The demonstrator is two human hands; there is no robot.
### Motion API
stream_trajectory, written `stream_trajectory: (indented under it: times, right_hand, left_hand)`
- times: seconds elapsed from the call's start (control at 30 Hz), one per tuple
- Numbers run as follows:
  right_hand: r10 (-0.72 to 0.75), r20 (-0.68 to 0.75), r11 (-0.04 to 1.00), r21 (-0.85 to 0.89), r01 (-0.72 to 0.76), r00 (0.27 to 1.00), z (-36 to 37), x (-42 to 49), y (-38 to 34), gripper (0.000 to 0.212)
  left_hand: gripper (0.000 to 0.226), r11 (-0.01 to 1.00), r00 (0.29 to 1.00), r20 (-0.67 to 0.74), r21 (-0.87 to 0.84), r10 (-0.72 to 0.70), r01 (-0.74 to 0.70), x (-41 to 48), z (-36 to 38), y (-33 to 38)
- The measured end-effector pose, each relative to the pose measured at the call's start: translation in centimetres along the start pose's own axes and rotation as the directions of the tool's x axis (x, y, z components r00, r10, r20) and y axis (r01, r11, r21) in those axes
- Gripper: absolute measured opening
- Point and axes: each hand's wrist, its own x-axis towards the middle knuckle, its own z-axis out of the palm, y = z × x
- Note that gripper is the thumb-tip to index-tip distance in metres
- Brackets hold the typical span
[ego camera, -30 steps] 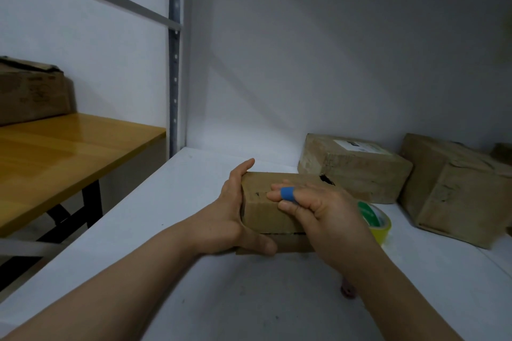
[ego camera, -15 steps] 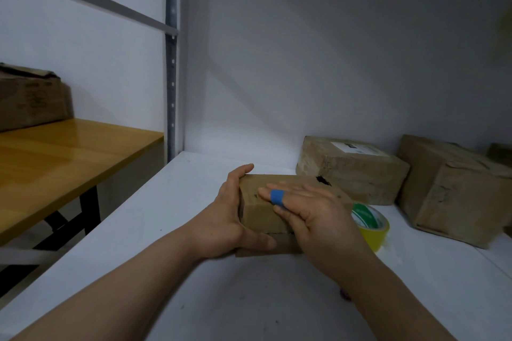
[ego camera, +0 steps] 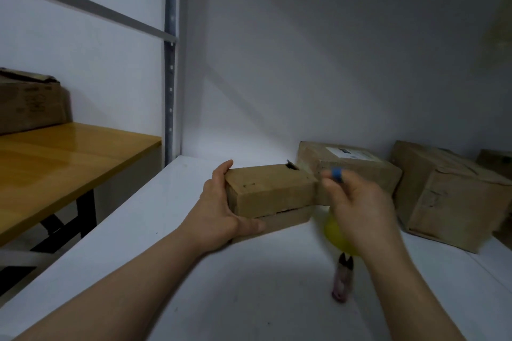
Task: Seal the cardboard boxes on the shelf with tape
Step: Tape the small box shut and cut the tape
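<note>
Gripping rectangular matte cardboard box (ego camera: 271, 191), left fingers (ego camera: 221, 173); right fingers (ego camera: 336, 174) blurred, grasp unclear.

Large box (ego camera: 448, 196) blocks right, shelf (ego camera: 166, 202) open left

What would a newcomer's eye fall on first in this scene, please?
The left hand gripping a small box in the middle of the white shelf draws the eye first. To its right, the blurred right hand, with a blue band on one finger, hangs over a yellow tape roll. Behind them, a labelled box and a bigger box stand to the right.
</note>
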Motion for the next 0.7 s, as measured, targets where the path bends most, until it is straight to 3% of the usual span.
stream_trajectory:
  times: [0.07, 0.17, 0.23, 0.3, 0.47, 0.6, 0.7]
  right_hand:
    - [0.182, 0.098, 0.953, -0.262, -0.151, 0.979, -0.7, 0.9, 1.6, 0.024]
    - [0.399, 0.324, 0.871, -0.427, -0.243, 0.858, -1.0, 1.4, 3.2, 0.042]
    - [0.433, 0.426, 0.839, -0.512, -0.183, 0.794, -1.0, 1.0, 3.0, 0.054]
    - [0.437, 0.459, 0.795, -0.6, -0.093, 0.774, -0.8, 0.8, 2.7, 0.052]
    - [0.386, 0.38, 0.803, -0.587, -0.104, 0.841, -1.2, 1.3, 3.5, 0.015]
    - [0.283, 0.282, 0.848, -0.52, -0.102, 0.917, -1.8, 1.4, 3.1, 0.024]
    - [0.171, 0.165, 0.913, -0.397, -0.093, 0.971, -2.1, 1.3, 2.5, 0.028]
  left_hand:
    - [0.136, 1.0, 0.999, -0.031, 0.022, -0.011, 0.011, 0.1, 0.1, 0.0]
    - [0.139, 0.999, 0.999, -0.051, 0.038, -0.001, 0.003, -0.1, 0.1, 0.2]
    - [0.139, 0.998, 0.997, -0.069, 0.061, 0.025, -0.021, -0.2, 0.1, 0.3]
    - [0.139, 0.996, 0.997, -0.069, 0.077, 0.046, -0.04, -0.3, -0.1, 0.3]
    - [0.14, 0.996, 0.998, -0.038, 0.074, 0.054, -0.051, -0.5, -0.2, 0.5]
    - [0.137, 0.997, 0.996, -0.055, 0.043, 0.064, -0.061, -0.7, -0.2, 0.7]
    - [0.118, 0.994, 0.983, -0.152, -0.016, 0.101, -0.105, -1.1, -0.4, 1.2]
